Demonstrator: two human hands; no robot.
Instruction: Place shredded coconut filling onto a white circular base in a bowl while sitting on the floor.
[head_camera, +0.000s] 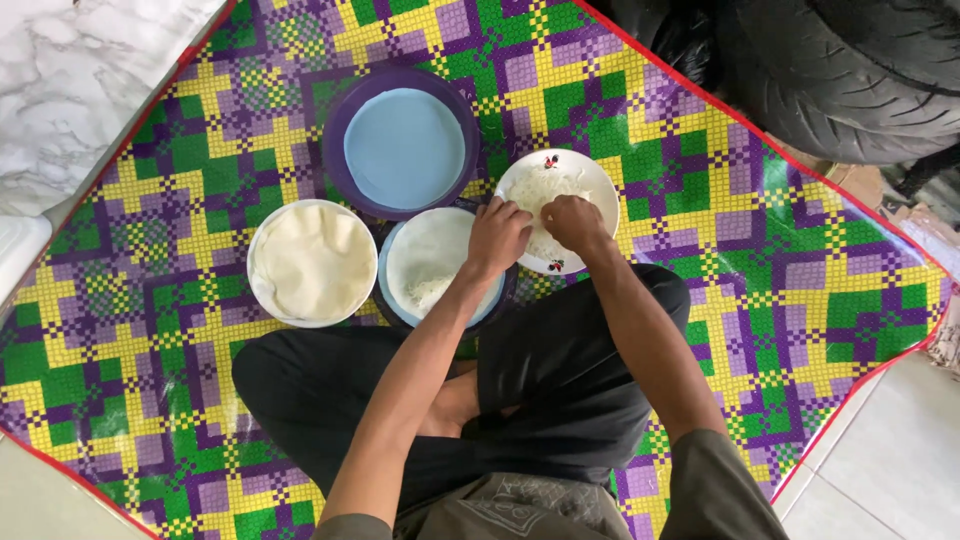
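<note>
My mat (760, 260): purple, green, yellow checks, red edge. Purple bowl (340, 170), pale blue inside. White plate (600, 185), tiny red marks. My trousers (560, 380) black.

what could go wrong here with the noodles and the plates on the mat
1. Both the left hand and right hand pinch thin white noodles over the white round bowl; strands could drop on the chequered plastic mat while crossing to the blue-rimmed plate.
2. That plate lies close against the person's black-trousered knees; a leg shift might nudge it.
3. The uncovered stack of pale wrappers may dry out.
</note>
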